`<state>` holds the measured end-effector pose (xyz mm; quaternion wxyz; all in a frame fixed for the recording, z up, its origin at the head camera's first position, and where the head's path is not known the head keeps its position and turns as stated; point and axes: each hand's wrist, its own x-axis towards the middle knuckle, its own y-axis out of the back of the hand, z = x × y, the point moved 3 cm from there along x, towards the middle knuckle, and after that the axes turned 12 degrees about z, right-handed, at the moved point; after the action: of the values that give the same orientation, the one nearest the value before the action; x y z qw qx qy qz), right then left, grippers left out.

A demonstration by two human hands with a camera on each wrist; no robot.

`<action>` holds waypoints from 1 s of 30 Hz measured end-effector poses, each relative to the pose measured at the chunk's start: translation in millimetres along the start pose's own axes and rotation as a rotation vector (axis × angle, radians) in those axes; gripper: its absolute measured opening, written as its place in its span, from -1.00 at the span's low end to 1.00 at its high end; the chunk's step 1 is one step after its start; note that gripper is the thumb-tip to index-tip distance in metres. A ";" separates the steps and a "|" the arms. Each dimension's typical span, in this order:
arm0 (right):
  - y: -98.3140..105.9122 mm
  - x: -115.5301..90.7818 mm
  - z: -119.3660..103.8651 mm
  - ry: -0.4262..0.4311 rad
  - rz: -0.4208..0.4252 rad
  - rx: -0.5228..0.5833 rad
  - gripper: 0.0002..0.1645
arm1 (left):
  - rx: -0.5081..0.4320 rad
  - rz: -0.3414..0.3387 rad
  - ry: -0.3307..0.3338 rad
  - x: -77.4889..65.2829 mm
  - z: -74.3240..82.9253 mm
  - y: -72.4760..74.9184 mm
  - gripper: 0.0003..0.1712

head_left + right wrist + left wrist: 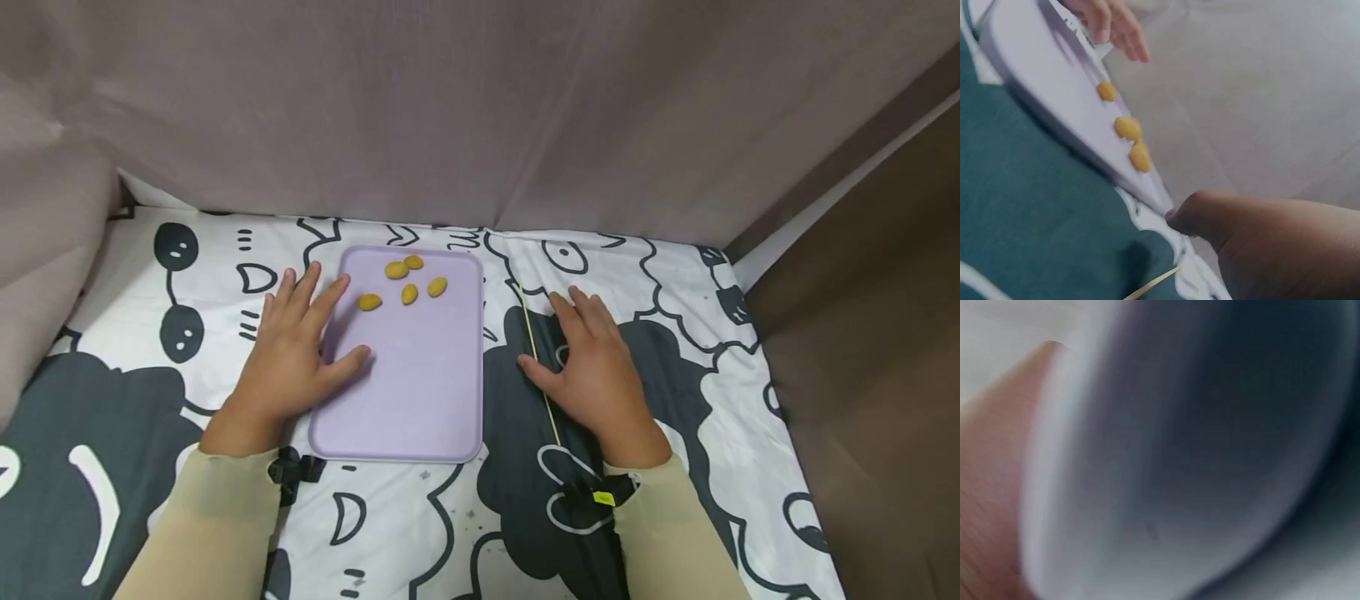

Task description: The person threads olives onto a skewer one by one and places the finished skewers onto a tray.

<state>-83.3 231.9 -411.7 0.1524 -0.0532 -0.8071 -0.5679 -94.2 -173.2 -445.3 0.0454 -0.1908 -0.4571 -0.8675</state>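
Note:
A lilac rectangular tray (pixel 405 383) lies on the patterned cloth, with several small yellow oval pieces (pixel 408 293) toward its far end. My left hand (pixel 288 358) is spread at the tray's left side, its thumb over the tray; whether it touches is unclear. To the tray's right, my right hand (pixel 603 379) has its fingers extended and holds nothing. Its thumb crosses above a thin pale wooden stick (pixel 532 337) lying on the cloth. The right wrist view shows the tray, yellow pieces (pixel 1128 128) and stick (pixel 1154 282). A blurred, pale curved edge fills most of the left wrist view.
The cloth (pixel 390 517) is white with dark grey cartoon shapes. Grey-brown fabric (pixel 450 108) hangs behind it and continues at the left. On the right stands a darker brown surface (pixel 870 333). Small dark devices are strapped at both wrists.

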 end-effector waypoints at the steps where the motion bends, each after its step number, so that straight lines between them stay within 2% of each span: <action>1: 3.0 0.3 -2.1 -0.012 -0.010 0.017 0.20 | -0.002 0.003 -0.002 0.0 1.1 1.4 0.15; 5: 14.5 -0.1 -7.5 -0.084 -0.085 0.066 0.03 | -0.007 0.010 -0.006 -0.5 8.9 7.3 0.10; 9: 24.3 -0.3 -8.2 -0.125 -0.144 0.093 -0.24 | 0.006 0.004 -0.023 3.1 18.9 12.7 0.05; 13: 29.1 -0.3 -5.0 -0.127 -0.183 0.116 -0.44 | 0.023 -0.064 -0.049 15.8 27.8 17.3 -0.01; 17: 30.2 -1.3 -0.9 -0.140 -0.276 0.151 -0.51 | 0.024 -0.156 -0.043 32.0 35.8 22.7 -0.09; 23: 31.4 -4.1 1.0 -0.141 -0.424 0.184 -0.60 | 0.070 -0.293 0.015 55.7 44.4 27.0 -0.20; 27: 31.0 -6.7 1.0 -0.148 -0.527 0.227 -0.61 | 0.096 -0.328 0.033 69.4 44.9 24.2 -0.26; 30: 29.8 -8.4 0.7 -0.151 -0.572 0.234 -0.63 | 0.095 -0.339 0.052 78.0 42.8 17.9 -0.32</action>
<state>-67.8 243.7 -387.7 -0.0688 0.1518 -0.8583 -0.4853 -149.3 -141.4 -380.6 -0.0808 -0.0860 -0.5218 -0.8449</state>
